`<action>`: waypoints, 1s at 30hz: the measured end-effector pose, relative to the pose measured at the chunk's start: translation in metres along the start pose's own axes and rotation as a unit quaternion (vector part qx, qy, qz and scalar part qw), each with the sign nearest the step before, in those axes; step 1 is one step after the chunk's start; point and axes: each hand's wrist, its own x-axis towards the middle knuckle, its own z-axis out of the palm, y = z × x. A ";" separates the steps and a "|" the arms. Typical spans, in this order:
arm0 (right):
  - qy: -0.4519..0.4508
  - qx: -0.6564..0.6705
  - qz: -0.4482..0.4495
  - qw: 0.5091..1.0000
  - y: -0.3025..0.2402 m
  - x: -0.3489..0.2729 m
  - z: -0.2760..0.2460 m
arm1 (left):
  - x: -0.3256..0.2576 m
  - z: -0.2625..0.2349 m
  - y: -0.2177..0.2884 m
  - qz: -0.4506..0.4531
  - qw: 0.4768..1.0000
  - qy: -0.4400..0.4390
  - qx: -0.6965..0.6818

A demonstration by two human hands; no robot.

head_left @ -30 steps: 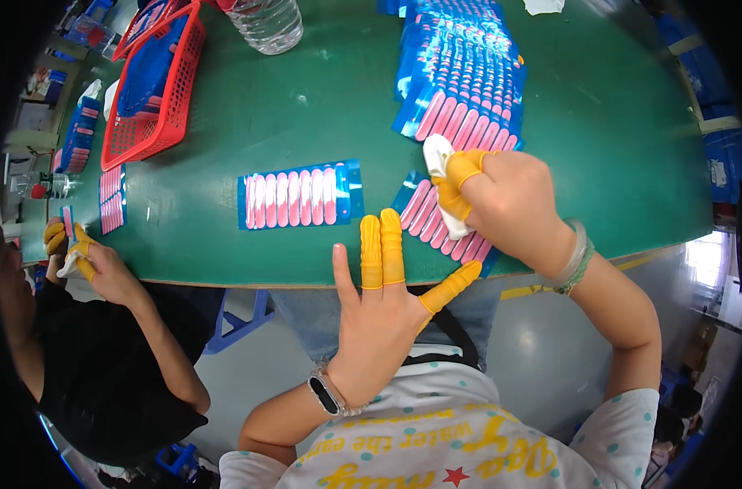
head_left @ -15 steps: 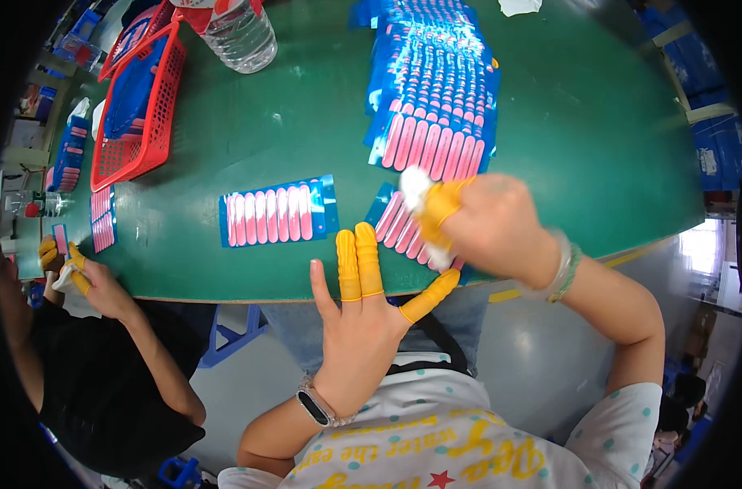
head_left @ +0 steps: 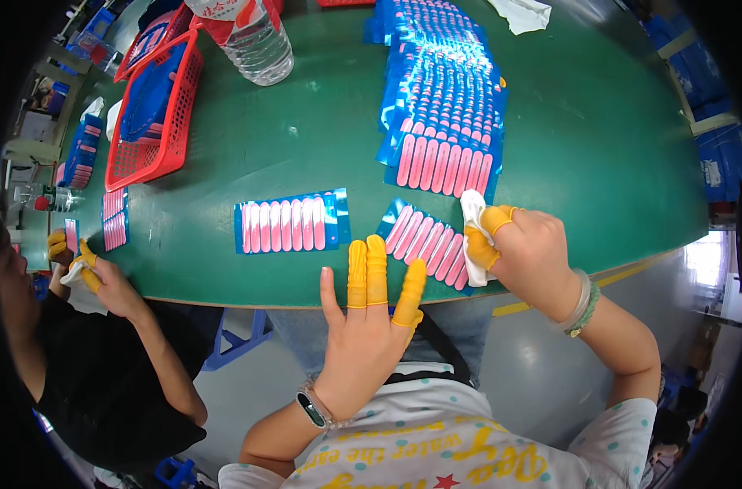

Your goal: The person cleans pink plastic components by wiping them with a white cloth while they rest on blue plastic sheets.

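A sheet of pink round-ended strips on blue film lies slanted near the table's front edge. My right hand, with yellow finger covers, is closed around a folded white cloth at that sheet's right end. My left hand has its fingers stretched out and apart, some in yellow covers. Its fingertips are by the sheet's left and near edges; whether they press on it I cannot tell. Left of it lies another small pile of such sheets. Beyond my hands runs a long overlapping row of them.
On the green table stand a red basket with blue pieces inside and a clear plastic bottle. A white tissue lies far right. A co-worker at left handles a pink strip piece and a white cloth.
My right hand has moved right with the cloth, uncovering more of the slanted sheet. The left hand's finger nearest the sheet now points forward instead of out to the right. The view has shifted slightly.
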 end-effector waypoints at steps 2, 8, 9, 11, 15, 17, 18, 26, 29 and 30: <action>-0.011 -0.001 -0.007 1.000 0.000 0.005 -0.002 | -0.001 -0.002 -0.001 0.009 1.000 0.001 -0.006; -0.068 0.097 -0.046 0.992 -0.045 -0.021 -0.011 | 0.000 0.001 0.000 -0.008 1.000 -0.014 0.018; -0.073 0.113 -0.031 0.990 -0.041 -0.022 -0.013 | 0.000 0.001 -0.001 -0.007 1.000 -0.015 0.017; -0.057 0.069 0.052 0.995 -0.024 -0.015 -0.013 | -0.002 0.002 -0.001 0.009 0.998 0.003 0.057; -0.051 0.070 0.102 0.991 -0.019 -0.010 -0.010 | -0.001 0.005 0.000 0.002 0.998 0.006 0.057; -0.041 0.056 0.118 0.991 -0.013 -0.011 -0.010 | 0.000 0.005 0.001 -0.005 0.998 0.007 0.055; -0.031 0.045 0.134 0.989 -0.012 -0.012 -0.009 | 0.000 0.006 0.001 -0.005 0.999 0.005 0.054; -0.077 0.129 0.110 0.983 -0.057 -0.035 -0.017 | 0.001 0.006 0.002 -0.011 0.998 0.008 0.060; -0.077 0.192 0.118 0.971 -0.052 -0.035 -0.017 | 0.000 0.006 0.003 -0.042 0.998 0.039 -0.016; -0.077 0.235 0.120 0.962 -0.046 -0.033 -0.016 | 0.000 0.010 0.002 -0.043 0.997 0.056 -0.024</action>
